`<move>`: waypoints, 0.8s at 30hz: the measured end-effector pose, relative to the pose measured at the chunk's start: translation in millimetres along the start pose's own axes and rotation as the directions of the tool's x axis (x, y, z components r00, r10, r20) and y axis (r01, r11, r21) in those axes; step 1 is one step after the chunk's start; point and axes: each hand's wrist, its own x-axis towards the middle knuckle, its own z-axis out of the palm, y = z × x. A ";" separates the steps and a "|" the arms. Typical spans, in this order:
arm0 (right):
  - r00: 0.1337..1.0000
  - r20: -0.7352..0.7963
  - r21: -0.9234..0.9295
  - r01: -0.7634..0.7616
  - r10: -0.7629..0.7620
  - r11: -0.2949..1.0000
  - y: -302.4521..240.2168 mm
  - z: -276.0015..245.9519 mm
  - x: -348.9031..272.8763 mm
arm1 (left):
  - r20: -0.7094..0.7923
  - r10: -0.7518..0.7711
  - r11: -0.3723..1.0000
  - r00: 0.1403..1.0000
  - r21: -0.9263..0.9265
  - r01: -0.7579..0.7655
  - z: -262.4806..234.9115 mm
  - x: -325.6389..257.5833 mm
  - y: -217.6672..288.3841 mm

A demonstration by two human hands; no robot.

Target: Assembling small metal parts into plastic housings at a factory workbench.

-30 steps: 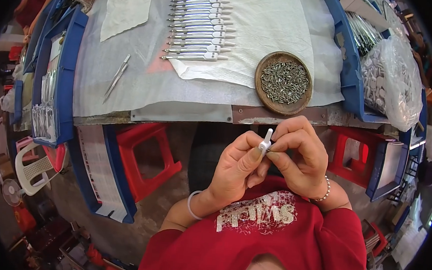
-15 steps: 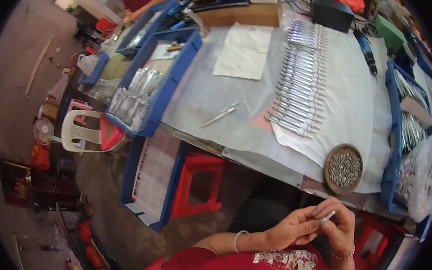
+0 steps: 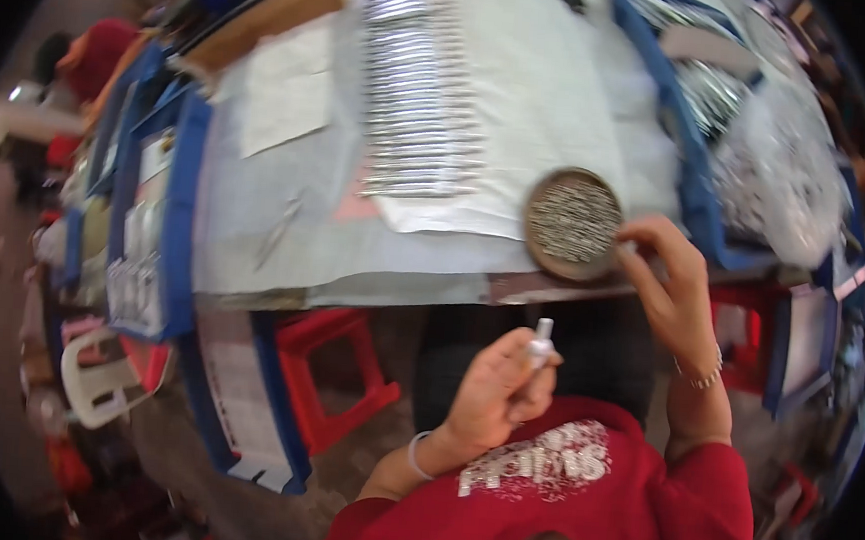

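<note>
My left hand (image 3: pixel 500 393) is closed around a small whitish part (image 3: pixel 542 342) with a narrow stem pointing up, held in front of my red shirt. Off to the right, my right hand (image 3: pixel 670 287) is at the right rim of a round brown dish (image 3: pixel 537 252). Its thumb and finger are bent with a gap between them, and nothing shows in them. Small metal pieces (image 3: pixel 574 220) fill the dish. Beyond it, slim silver rods (image 3: pixel 404 102) lie side by side in a long row on white cloth. A single thin silver rod (image 3: pixel 280 231) lies apart on the left, blurred.
A blue tray (image 3: pixel 187 223) with wrapped parts stands left; another blue tray (image 3: pixel 677 137) and a clear plastic bag (image 3: pixel 794 185) are right. A red stool (image 3: pixel 331 363) is below the table edge. Another person (image 3: pixel 98 61) is at the far left.
My hands were together on the small part; now only the left holds it. My right hand has moved away to the dish. The view has swung right.
</note>
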 end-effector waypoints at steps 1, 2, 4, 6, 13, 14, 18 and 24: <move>1.000 -0.005 -0.052 0.000 0.000 0.999 2.8 -7.8 2.7 | 0.078 0.015 1.000 0.997 -0.027 -0.013 -3.0 -0.3 -2.4; 1.000 -0.002 -0.092 0.011 -0.011 0.996 8.9 -10.5 5.0 | 0.052 -0.011 1.000 0.999 -0.006 0.011 -3.9 0.7 -3.2; 1.000 0.000 -0.149 -0.024 0.025 0.989 14.2 -13.8 9.6 | 0.082 -0.007 0.999 0.997 -0.041 0.010 -4.4 4.6 -5.5; 0.993 0.105 -0.346 0.094 -0.060 0.934 21.3 -14.5 12.8 | 0.099 -0.029 0.999 0.995 -0.041 0.033 -3.8 8.2 -7.2; 0.959 0.236 -0.487 0.256 -0.157 0.835 26.0 9.9 34.4 | 0.009 -0.002 0.999 1.000 0.054 0.002 1.2 -3.2 -2.5; 0.961 0.252 -0.499 0.231 -0.115 0.835 24.3 14.0 39.3 | -0.003 0.011 1.000 1.000 0.020 -0.011 1.0 -3.4 -2.3; 0.965 0.244 -0.517 0.213 -0.096 0.829 32.8 16.1 40.0 | 0.020 -0.083 0.996 0.996 -0.010 0.083 -4.7 10.9 -4.9; 0.986 0.150 -0.357 0.116 -0.065 0.927 23.9 18.2 38.5 | 0.088 -0.058 0.995 0.994 -0.081 0.065 -7.4 10.1 -6.3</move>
